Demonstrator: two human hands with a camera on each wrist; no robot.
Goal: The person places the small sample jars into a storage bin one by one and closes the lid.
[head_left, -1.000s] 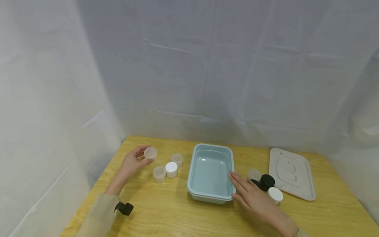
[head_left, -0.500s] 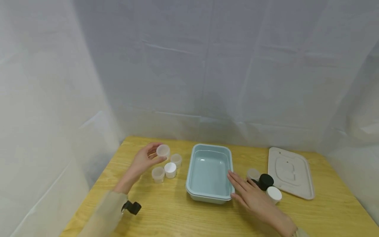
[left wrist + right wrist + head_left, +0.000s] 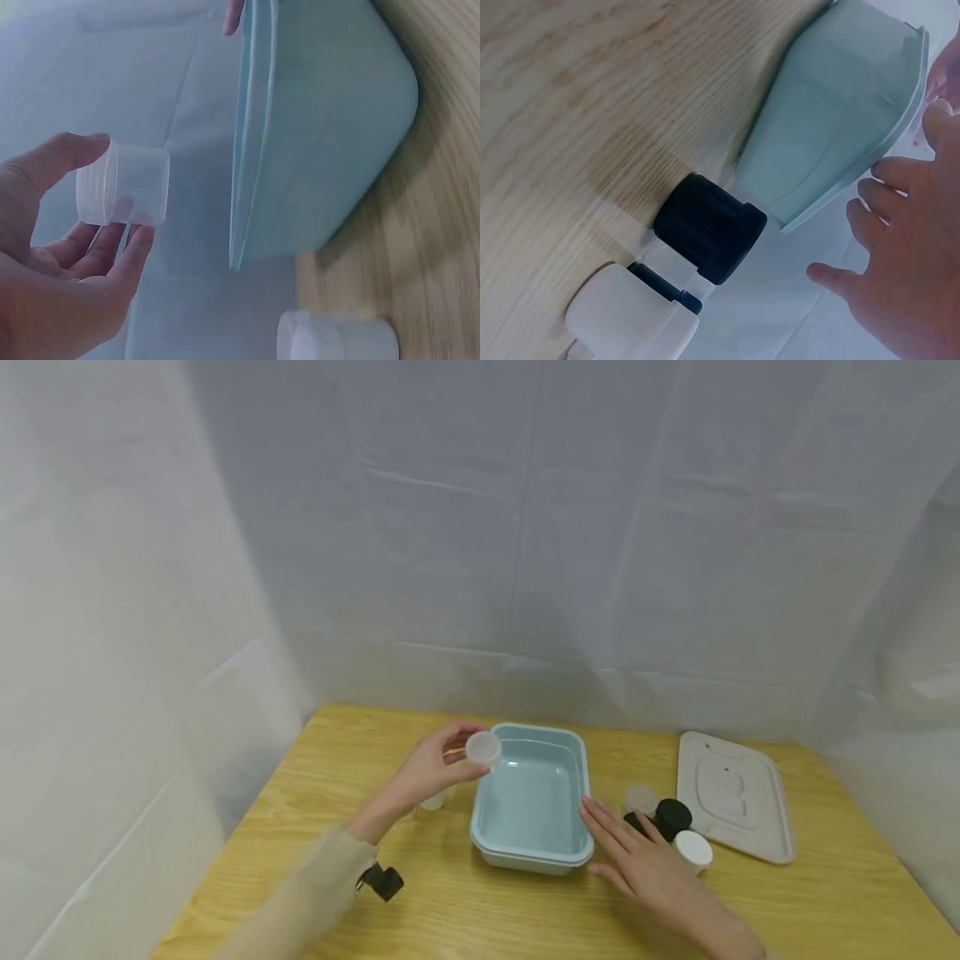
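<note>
My left hand (image 3: 438,768) pinches a small clear plastic jar (image 3: 482,748) between thumb and fingers, held just above the left rim of the pale blue tray (image 3: 557,858). In the left wrist view the clear jar (image 3: 124,185) sits in my fingers (image 3: 127,247) beside the tray (image 3: 322,127). My right hand (image 3: 637,856) lies flat with straight fingers against the tray's right rim; the right wrist view shows those fingers (image 3: 885,199) next to the tray's edge (image 3: 840,112). The tray holds nothing.
Right of the tray stand a black-lidded jar (image 3: 672,818), a white-lidded jar (image 3: 693,850) and a clear jar (image 3: 640,798). A pale lid (image 3: 735,797) lies at the far right. A small jar (image 3: 432,800) peeks out behind my left hand. White sheets wall the wooden table (image 3: 465,910).
My left hand has carried the clear jar rightward from the group of small jars to the tray's left rim. The right hand has stayed by the tray.
</note>
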